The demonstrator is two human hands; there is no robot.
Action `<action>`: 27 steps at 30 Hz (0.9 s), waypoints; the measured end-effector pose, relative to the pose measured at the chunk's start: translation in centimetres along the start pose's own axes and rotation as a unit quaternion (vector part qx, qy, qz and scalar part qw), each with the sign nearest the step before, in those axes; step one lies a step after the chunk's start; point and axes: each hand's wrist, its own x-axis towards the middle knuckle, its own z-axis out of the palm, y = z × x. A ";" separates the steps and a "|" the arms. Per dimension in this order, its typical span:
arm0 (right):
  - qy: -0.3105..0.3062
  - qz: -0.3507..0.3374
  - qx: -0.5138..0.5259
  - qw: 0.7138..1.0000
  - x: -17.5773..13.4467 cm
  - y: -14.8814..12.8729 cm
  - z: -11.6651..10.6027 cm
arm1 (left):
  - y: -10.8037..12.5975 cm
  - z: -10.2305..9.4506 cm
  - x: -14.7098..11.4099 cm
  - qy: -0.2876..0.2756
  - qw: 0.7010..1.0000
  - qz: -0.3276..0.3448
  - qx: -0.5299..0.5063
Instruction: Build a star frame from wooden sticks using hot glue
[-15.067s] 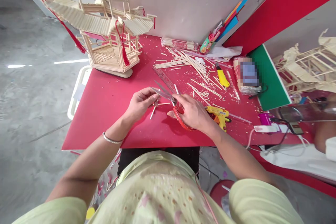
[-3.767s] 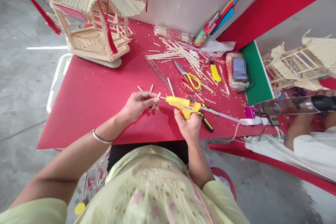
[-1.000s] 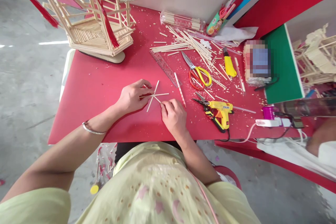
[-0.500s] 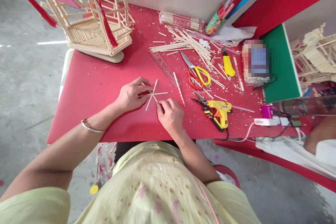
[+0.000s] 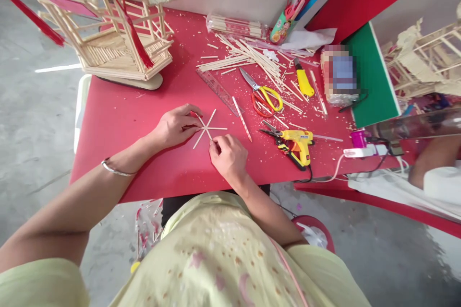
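Several thin wooden sticks crossed at one middle point form a star (image 5: 204, 128) just above or on the red table. My left hand (image 5: 177, 126) is at its left side, index finger and thumb at the ends of two spokes. My right hand (image 5: 229, 156) is closed, thumb and forefinger pinching the tip of the lower-right spoke. A pink-and-white pencil-like stick (image 5: 242, 119) lies to the right of the star. Beyond it are a clear ruler (image 5: 216, 88) and scissors (image 5: 264, 96) with red and yellow handles.
A wooden-stick pavilion model (image 5: 122, 53) with red tassels stands back left. Loose sticks (image 5: 261, 60) and crumbs litter the back. To the right are a yellow glue gun (image 5: 300, 141), black-jawed pliers (image 5: 284, 151), a yellow cutter (image 5: 304, 82) and a power strip (image 5: 358, 152). Another person's arm (image 5: 430, 160) shows far right.
My view has shifted a little, so the table's things appear further left. The left fingers have spread somewhat and show more of the star's left spokes; the right hand keeps its pinch.
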 end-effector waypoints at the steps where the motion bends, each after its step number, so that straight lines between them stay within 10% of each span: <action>1: 0.001 0.001 0.000 1.000 0.0 -0.1 0.0 | -0.1 0.1 0.0 0.001 1.000 0.005 0.000; 27: -0.005 0.014 0.003 1.000 0.5 -0.5 0.0 | -0.2 0.3 0.1 0.013 1.000 0.011 0.006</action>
